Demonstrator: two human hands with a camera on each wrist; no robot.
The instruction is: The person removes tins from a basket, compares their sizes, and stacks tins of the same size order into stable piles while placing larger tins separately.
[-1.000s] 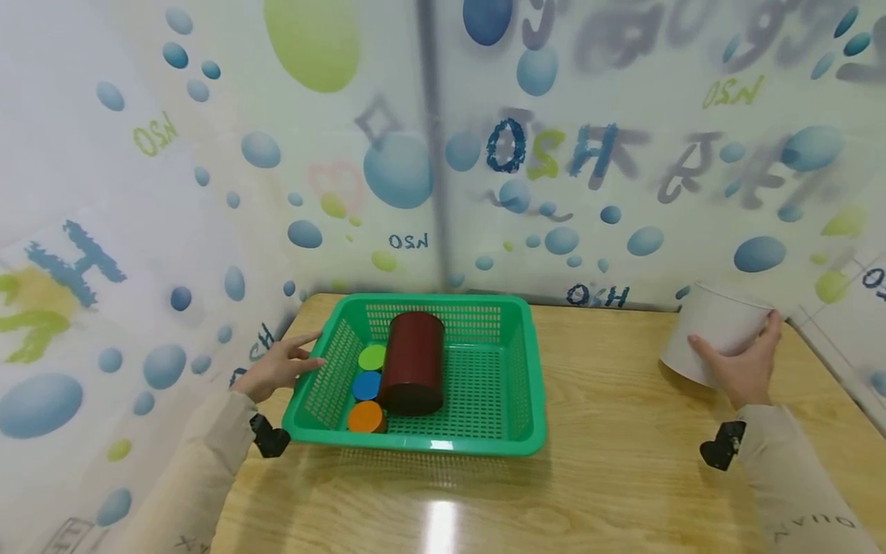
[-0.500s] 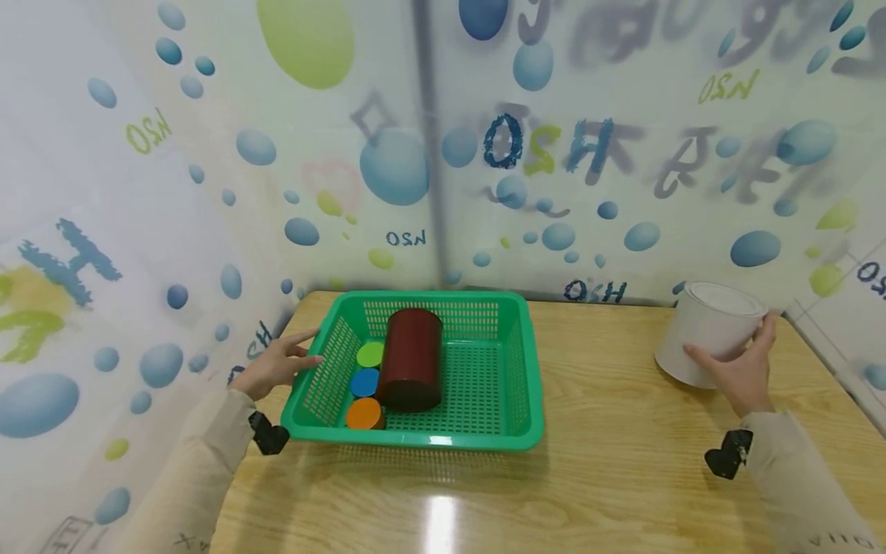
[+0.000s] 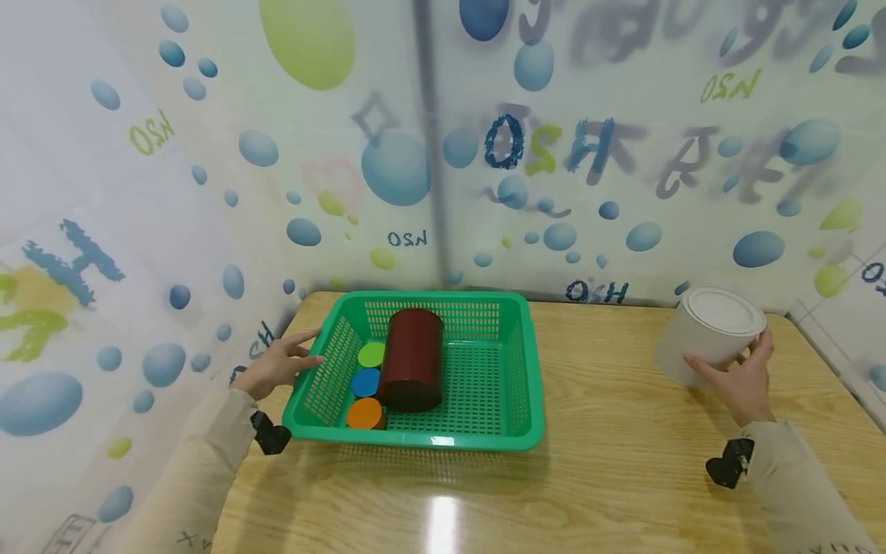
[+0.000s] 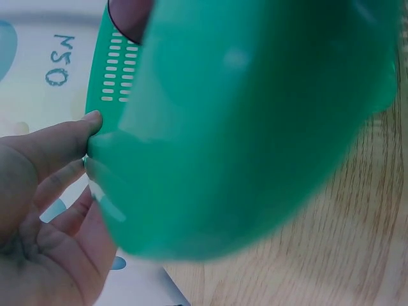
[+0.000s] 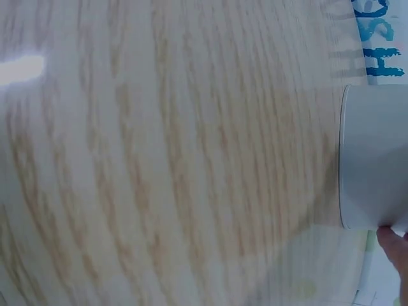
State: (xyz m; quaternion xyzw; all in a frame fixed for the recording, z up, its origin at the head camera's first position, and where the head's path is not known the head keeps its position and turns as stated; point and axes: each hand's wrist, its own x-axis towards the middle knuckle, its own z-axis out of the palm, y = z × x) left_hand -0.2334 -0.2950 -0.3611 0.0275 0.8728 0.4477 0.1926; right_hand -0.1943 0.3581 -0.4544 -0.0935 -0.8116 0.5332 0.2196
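Observation:
On the left, a green plastic basket (image 3: 537, 385) stands on the wooden table. My left hand (image 3: 280, 365) grips its left rim, and the left wrist view shows the thumb and fingers meeting the green edge. Inside the basket lies a dark red cylinder (image 3: 413, 362), alongside a lime green round piece (image 3: 371, 354), a blue one (image 3: 365, 382) and an orange one (image 3: 366, 414). At the far right, my right hand (image 3: 741, 377) holds a white cylindrical canister (image 3: 699, 342), thumb on the near side and fingers round its right side. Its flat round top faces up, tipped slightly toward me.
The pale wooden table (image 3: 602, 462) reaches back to a wall sheet (image 3: 623, 192) printed with bubbles and lettering. Another printed panel (image 3: 138, 254) borders the left side close to my left arm. A black wrist mount (image 3: 730, 462) sits below the right hand.
The white canister has tilted toward me, so its round top now shows where only its side and rim did before. The left hand and basket have stayed put.

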